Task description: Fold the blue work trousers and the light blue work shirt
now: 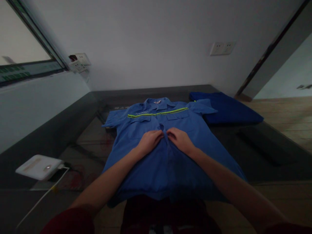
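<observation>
A blue short-sleeved work shirt (143, 169) lies spread face up on the dark table, its collar toward the wall and its hem toward me. A yellow-green stripe crosses its chest above two flap pockets. At the front placket, my left hand (151, 139) pinches the left edge of the cloth. Just across from it, my right hand (179, 139) pinches the other edge. The cloth is raised a little between the two hands. My fingertips are partly hidden, and I cannot make out any button between them.
A folded dark blue cloth (226, 109) lies at the back right of the table (219, 143). On the left sits a white box-shaped device (40, 166) with a white cable (42, 197) running off the front. Wall sockets (222, 48) are behind.
</observation>
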A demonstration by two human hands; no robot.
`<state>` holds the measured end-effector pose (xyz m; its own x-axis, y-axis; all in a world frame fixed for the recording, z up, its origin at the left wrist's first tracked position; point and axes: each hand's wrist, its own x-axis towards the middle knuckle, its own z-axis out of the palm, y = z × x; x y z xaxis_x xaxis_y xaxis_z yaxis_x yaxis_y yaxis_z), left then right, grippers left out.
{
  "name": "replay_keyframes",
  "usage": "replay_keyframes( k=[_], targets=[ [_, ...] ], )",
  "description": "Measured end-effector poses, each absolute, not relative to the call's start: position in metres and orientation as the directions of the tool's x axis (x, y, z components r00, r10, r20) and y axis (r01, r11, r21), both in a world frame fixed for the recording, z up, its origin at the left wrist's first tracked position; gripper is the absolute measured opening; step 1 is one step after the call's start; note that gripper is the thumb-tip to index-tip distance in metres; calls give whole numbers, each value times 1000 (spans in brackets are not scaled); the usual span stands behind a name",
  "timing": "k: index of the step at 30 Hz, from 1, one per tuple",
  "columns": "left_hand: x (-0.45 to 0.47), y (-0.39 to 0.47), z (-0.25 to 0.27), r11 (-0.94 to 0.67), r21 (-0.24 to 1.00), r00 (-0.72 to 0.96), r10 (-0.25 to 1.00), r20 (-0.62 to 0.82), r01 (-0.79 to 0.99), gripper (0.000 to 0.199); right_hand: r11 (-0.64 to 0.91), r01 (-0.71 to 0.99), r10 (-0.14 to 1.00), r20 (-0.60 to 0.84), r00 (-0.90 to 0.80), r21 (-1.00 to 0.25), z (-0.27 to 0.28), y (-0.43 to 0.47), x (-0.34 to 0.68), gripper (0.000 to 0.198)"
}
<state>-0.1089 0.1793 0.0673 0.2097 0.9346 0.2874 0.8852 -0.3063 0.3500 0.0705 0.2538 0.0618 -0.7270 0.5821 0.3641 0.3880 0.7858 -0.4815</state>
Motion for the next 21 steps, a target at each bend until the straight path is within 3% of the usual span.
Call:
replay_keyframes(
  k=[4, 8, 21],
  targets=[
    [-111, 181, 67, -322, 367, 233, 935, 268, 873, 18, 840, 459, 527, 237, -816, -288, 66, 253, 70, 15],
    [-112, 182, 67, -312, 424, 218, 942, 255, 850, 17, 864, 458, 494, 180, -850, -209, 68, 253, 69, 14],
    [-109, 180, 69, -266, 558, 156, 959, 237, 786, 13, 844, 403, 497, 235, -835, -354, 61, 256, 67, 12]
  ],
)
